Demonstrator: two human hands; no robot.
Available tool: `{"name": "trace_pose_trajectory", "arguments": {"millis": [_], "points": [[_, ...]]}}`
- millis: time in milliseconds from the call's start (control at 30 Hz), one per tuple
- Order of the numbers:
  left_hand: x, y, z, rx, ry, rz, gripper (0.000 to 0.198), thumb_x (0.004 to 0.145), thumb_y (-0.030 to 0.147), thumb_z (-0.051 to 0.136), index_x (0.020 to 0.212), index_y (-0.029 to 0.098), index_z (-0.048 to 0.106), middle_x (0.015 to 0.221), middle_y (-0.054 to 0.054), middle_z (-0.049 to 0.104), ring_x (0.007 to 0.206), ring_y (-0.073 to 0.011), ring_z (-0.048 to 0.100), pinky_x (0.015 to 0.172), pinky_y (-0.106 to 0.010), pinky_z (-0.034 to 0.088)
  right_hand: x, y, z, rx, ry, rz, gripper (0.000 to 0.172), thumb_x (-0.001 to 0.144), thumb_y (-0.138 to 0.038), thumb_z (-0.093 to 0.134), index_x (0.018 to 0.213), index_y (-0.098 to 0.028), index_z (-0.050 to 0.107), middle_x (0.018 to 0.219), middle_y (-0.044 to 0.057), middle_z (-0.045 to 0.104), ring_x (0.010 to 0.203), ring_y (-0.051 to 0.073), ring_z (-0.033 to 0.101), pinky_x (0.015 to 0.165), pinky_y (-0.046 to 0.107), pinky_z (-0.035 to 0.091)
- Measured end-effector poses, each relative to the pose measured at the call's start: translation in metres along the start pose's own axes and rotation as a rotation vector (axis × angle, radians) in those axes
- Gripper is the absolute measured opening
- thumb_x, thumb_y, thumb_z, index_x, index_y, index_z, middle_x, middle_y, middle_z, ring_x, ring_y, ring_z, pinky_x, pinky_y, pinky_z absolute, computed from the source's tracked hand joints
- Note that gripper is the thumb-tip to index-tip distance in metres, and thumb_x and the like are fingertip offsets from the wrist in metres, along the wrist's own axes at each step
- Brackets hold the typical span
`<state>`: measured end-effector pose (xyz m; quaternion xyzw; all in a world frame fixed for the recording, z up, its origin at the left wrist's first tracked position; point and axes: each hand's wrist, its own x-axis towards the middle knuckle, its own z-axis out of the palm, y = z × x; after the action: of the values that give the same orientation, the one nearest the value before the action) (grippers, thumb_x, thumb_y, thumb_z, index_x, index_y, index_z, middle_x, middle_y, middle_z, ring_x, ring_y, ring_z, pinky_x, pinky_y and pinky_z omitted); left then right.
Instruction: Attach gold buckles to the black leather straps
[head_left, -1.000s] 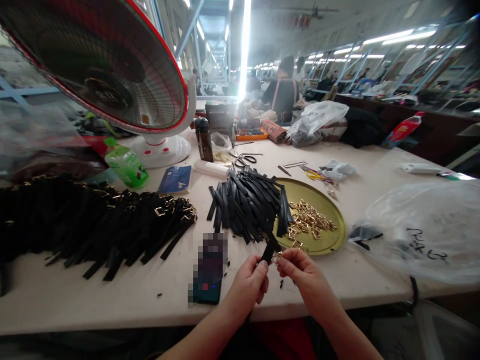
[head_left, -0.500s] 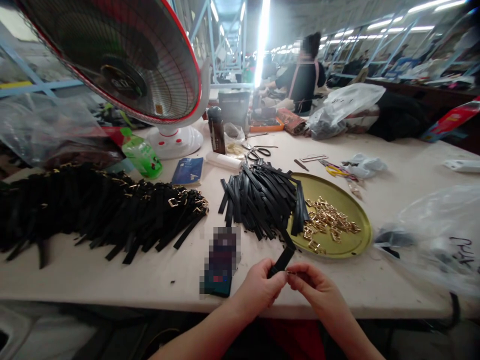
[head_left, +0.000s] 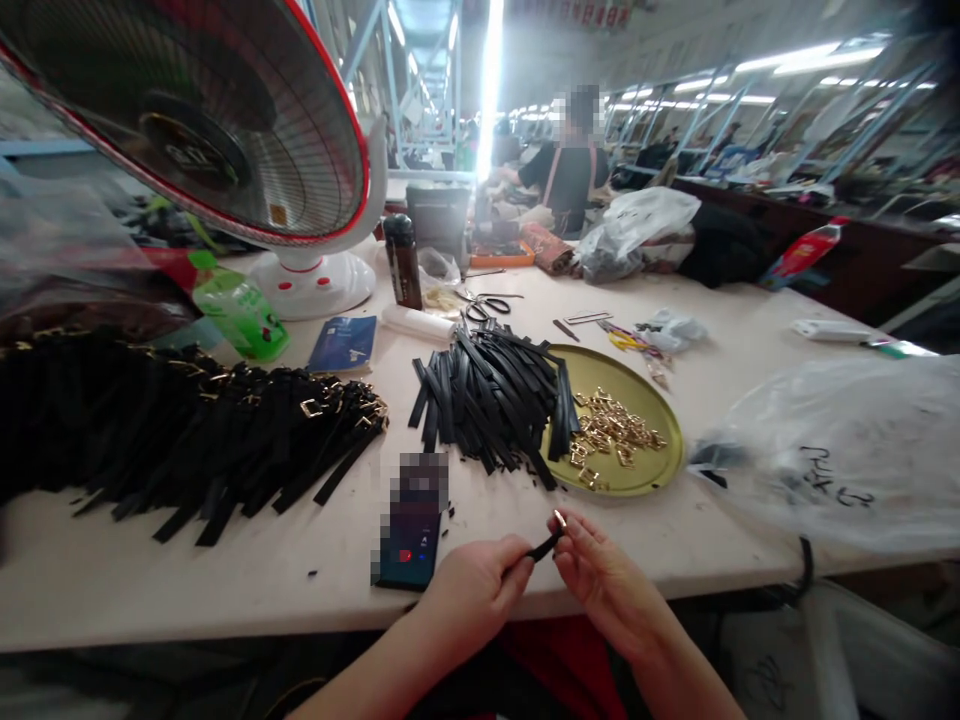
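Over the front edge of the table, my left hand [head_left: 484, 578] pinches a short black strap [head_left: 545, 546]. The strap runs across to my right hand [head_left: 596, 568], whose fingers are closed on a small gold buckle [head_left: 559, 521] at the strap's far end. Whether the strap passes through the buckle is hidden by the fingers. Beyond my hands lies a pile of loose black straps [head_left: 487, 395], partly over a round gold-coloured tray [head_left: 660, 440]. Many gold buckles [head_left: 611, 425] are heaped in that tray.
Black straps with buckles [head_left: 247, 430] are heaped at left, before a fan [head_left: 315, 280] and green bottle [head_left: 240, 310]. A phone [head_left: 412, 540] lies beside my left hand. Scissors [head_left: 487, 305] and a dark bottle [head_left: 403, 262] stand farther back. A plastic bag [head_left: 840, 450] is at right.
The strap was upright in my left hand and now lies lower, stretched between both hands. The gold buckle now shows at my right fingertips. The whole view has shifted, moving things leftward.
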<state>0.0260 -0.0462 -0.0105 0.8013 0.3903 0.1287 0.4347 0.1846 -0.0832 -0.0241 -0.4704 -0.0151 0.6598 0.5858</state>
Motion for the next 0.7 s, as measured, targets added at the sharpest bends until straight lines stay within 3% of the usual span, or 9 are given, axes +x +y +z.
{"name": "trace_pose_trajectory", "arguments": {"millis": [100, 200, 333, 400, 533, 700], "points": [[-0.001, 0.007, 0.000, -0.078, 0.023, -0.006, 0.021, 0.087, 0.029, 0.036, 0.081, 0.020, 0.054, 0.074, 0.000, 0.060, 0.070, -0.0141, 0.054, 0.063, -0.023, 0.035, -0.005, 0.006, -0.002, -0.133, -0.077, -0.082, 0.033, 0.053, -0.030, 0.080, 0.079, -0.017, 0.064, 0.064, -0.004, 0.060, 0.051, 0.004, 0.051, 0.050, 0.013, 0.046], [-0.001, 0.017, 0.005, -0.306, 0.043, -0.037, 0.015, 0.084, 0.026, 0.040, 0.082, 0.018, 0.052, 0.076, 0.001, 0.059, 0.071, -0.0125, 0.053, 0.064, -0.022, 0.037, -0.012, 0.015, 0.001, -0.398, -0.085, -0.293, 0.029, 0.061, -0.036, 0.074, 0.080, -0.016, 0.064, 0.060, -0.002, 0.059, 0.055, 0.008, 0.049, 0.053, 0.018, 0.043], [0.000, 0.022, 0.013, -0.675, -0.063, -0.203, 0.012, 0.082, 0.028, 0.040, 0.083, 0.018, 0.044, 0.053, 0.007, 0.044, 0.042, -0.0070, 0.038, 0.041, -0.018, 0.029, -0.019, 0.022, 0.005, -0.545, -0.021, -0.443, 0.028, 0.066, -0.041, 0.068, 0.079, -0.017, 0.062, 0.072, 0.001, 0.063, 0.067, 0.016, 0.054, 0.062, 0.025, 0.043], [0.002, 0.021, 0.016, -0.781, -0.113, -0.229, 0.019, 0.083, 0.036, 0.039, 0.084, 0.018, 0.042, 0.047, 0.010, 0.038, 0.034, -0.0056, 0.030, 0.034, -0.017, 0.022, -0.022, 0.022, 0.006, -0.537, -0.003, -0.460, 0.028, 0.068, -0.043, 0.065, 0.080, -0.018, 0.062, 0.074, 0.002, 0.063, 0.070, 0.017, 0.055, 0.065, 0.027, 0.043], [0.006, 0.015, 0.017, -0.833, -0.115, -0.236, 0.027, 0.080, 0.044, 0.045, 0.078, 0.018, 0.043, 0.044, 0.010, 0.039, 0.031, -0.0038, 0.028, 0.031, -0.015, 0.018, -0.023, 0.020, 0.006, -0.523, 0.058, -0.445, 0.030, 0.066, -0.048, 0.064, 0.069, -0.018, 0.059, 0.063, 0.000, 0.059, 0.060, 0.015, 0.052, 0.058, 0.025, 0.043], [0.009, 0.011, 0.018, -0.812, -0.154, -0.262, 0.022, 0.078, 0.040, 0.045, 0.076, 0.018, 0.043, 0.050, 0.007, 0.048, 0.035, -0.0060, 0.042, 0.035, -0.015, 0.030, -0.015, 0.019, 0.005, -0.297, -0.081, -0.199, 0.027, 0.069, -0.044, 0.064, 0.067, -0.019, 0.053, 0.055, -0.003, 0.054, 0.047, 0.012, 0.048, 0.049, 0.024, 0.041]]}}
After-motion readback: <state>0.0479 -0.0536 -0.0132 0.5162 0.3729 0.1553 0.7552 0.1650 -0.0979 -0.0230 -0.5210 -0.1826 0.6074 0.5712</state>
